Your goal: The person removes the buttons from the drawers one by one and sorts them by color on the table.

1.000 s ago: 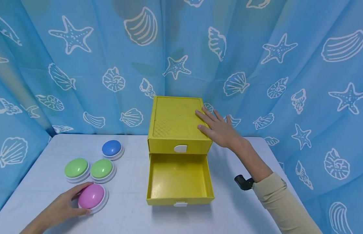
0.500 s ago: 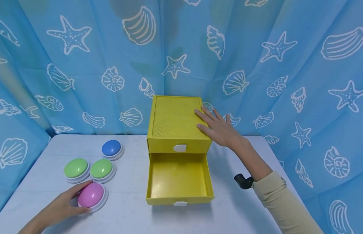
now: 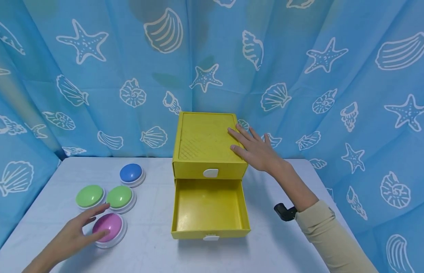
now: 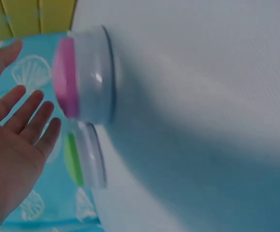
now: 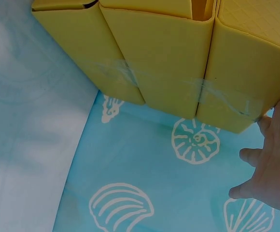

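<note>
My left hand (image 3: pixel 69 238) hovers over a pink dome button (image 3: pixel 111 223) with a white base, fingers spread and nothing held. In the left wrist view, that hand (image 4: pixel 19 140) stands apart from the pink button (image 4: pixel 66 79), its fingers extended. A yellow drawer cabinet (image 3: pixel 208 136) stands at the centre, and my right hand (image 3: pixel 257 151) rests on its top right edge with fingers spread. The cabinet's lower drawer (image 3: pixel 208 208) is pulled out and bare inside; the upper one is closed. In the right wrist view, the right hand (image 5: pixel 275 159) meets the cabinet's edge.
Two green dome buttons, the left one (image 3: pixel 89 195) and the right one (image 3: pixel 119 196), sit behind the pink one. A blue dome button (image 3: pixel 130 172) lies farther back. A blue shell-print curtain (image 3: pixel 212 49) borders the white table (image 3: pixel 147 242).
My left hand has let go of the pink button and lifted slightly off it, its fingers spreading. The button has stayed about in place. My right hand and the drawer have not moved.
</note>
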A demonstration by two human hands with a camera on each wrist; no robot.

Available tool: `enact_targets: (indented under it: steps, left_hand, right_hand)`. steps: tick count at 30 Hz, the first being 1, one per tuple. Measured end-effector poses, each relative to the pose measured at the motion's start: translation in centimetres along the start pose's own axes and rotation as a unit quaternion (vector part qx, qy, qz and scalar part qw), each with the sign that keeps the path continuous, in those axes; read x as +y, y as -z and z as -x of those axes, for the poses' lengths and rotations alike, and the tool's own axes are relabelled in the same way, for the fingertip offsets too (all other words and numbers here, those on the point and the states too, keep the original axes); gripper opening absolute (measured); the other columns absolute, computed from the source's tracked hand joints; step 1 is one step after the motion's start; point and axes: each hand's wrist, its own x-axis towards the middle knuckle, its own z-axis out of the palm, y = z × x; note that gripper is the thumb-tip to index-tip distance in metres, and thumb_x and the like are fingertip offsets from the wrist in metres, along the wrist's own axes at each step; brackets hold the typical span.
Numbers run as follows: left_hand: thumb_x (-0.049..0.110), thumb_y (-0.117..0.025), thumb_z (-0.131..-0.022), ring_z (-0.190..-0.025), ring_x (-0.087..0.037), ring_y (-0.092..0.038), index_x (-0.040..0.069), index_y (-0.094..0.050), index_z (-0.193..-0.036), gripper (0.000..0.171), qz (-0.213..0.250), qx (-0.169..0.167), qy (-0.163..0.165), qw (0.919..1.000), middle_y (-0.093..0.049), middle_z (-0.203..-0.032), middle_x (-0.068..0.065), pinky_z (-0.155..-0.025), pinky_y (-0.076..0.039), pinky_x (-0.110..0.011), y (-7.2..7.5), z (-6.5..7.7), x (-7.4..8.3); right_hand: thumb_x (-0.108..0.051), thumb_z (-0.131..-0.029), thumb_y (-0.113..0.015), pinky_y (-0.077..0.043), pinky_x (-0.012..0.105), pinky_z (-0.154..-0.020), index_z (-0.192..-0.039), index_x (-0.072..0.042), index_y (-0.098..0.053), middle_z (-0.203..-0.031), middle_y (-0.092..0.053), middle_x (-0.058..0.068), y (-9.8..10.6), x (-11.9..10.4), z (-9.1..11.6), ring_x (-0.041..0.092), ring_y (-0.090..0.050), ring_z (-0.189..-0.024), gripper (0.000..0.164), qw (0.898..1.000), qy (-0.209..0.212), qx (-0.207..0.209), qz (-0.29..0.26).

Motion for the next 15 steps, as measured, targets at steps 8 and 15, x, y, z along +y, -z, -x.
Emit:
enact_targets:
  steps: [8,15]
  left_hand:
    - [0.025,-0.074,-0.079,-0.104,-0.029,-0.055,0.008,-0.051,-0.125,0.054,-0.008,0.121,-0.056,0.991,-0.058,-0.116,-0.011,-0.081,-0.05,-0.045,0.0,0.7,4.1]
    - [0.027,-0.072,-0.08,-0.096,-0.021,-0.061,0.012,-0.057,-0.119,0.044,0.029,0.151,-0.042,0.9872,-0.063,-0.109,-0.004,-0.076,-0.053,-0.026,-1.0,2.1,8.5]
  right_hand:
    - [-0.062,-0.092,-0.022,0.014,0.062,-0.101,-0.145,-0.041,-0.007,-0.152,0.001,-0.011,-0.1,0.1,0.1,0.024,0.009,-0.137,0.059,1.0,0.0,-0.001,-0.004]
    - [-0.062,-0.092,-0.022,0.014,0.062,-0.1,-0.145,-0.041,-0.007,-0.152,0.002,-0.011,-0.1,0.2,0.0,0.023,0.01,-0.137,0.059,1.0,0.002,-0.001,-0.003]
